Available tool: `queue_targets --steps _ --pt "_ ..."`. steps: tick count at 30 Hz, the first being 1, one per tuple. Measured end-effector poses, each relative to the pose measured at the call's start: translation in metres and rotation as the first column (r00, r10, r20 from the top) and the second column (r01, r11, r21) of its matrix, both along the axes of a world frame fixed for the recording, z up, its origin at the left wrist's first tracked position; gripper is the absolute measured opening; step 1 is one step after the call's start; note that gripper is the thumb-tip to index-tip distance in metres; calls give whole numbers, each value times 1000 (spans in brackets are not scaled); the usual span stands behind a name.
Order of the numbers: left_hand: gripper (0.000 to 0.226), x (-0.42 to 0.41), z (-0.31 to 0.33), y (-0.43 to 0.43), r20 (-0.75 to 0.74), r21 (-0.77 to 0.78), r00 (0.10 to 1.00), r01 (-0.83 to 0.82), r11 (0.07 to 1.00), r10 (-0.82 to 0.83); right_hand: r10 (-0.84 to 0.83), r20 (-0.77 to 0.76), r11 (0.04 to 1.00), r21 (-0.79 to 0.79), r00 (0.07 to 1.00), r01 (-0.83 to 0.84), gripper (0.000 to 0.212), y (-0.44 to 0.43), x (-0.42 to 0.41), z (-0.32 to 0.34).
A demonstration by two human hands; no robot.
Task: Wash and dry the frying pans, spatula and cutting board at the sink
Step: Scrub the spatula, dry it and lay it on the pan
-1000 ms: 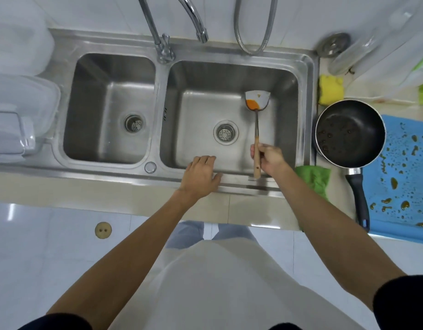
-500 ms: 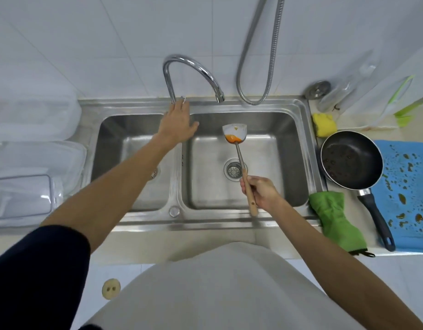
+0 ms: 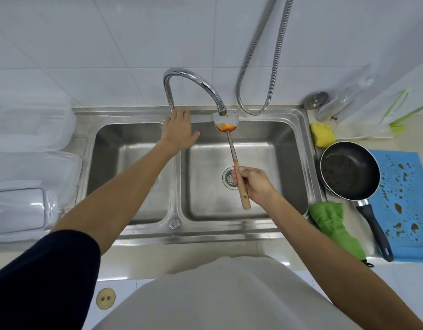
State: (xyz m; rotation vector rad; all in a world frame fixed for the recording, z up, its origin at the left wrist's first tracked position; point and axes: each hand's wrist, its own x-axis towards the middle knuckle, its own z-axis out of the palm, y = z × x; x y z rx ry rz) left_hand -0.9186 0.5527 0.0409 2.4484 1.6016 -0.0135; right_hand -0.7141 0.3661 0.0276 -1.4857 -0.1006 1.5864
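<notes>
My right hand (image 3: 254, 184) grips the wooden handle of a metal spatula (image 3: 231, 148) over the right basin of the steel sink (image 3: 301, 129). The spatula's blade, smeared with orange sauce, sits just under the spout of the curved tap (image 3: 193, 84). My left hand (image 3: 179, 131) reaches to the tap's base, fingers laid on it; the valve is hidden beneath the hand. A black frying pan (image 3: 348, 170) with greasy spots stands on the counter right of the sink, handle pointing toward me. Under it lies a blue cutting board (image 3: 405, 198) spotted with sauce.
A yellow sponge (image 3: 322, 134) sits at the sink's back right corner. A green cloth (image 3: 334, 225) lies by the front right corner. Clear plastic containers (image 3: 27, 163) fill the counter on the left. A metal shower hose (image 3: 265, 67) hangs behind the tap.
My left hand went from the sink's front edge up to the tap's base. My right hand lifted the spatula and carried its blade back under the spout.
</notes>
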Motion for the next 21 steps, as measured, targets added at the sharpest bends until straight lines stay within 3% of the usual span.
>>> queue_targets --steps 12,15,18,21 --pt "77 -9 -16 -36 65 8 993 -104 995 104 12 -34 1000 12 999 -11 22 35 -12 11" --pt "68 3 -14 -59 205 -1 953 -227 974 222 -2 -55 1000 21 999 3 21 39 -13 13" --pt "40 33 -5 -108 409 -375 747 -387 842 525 -10 -82 1000 22 997 11 22 39 -12 13" --pt "43 65 5 -149 341 -818 430 -302 489 836 24 -52 1000 12 998 -23 24 39 -9 11"
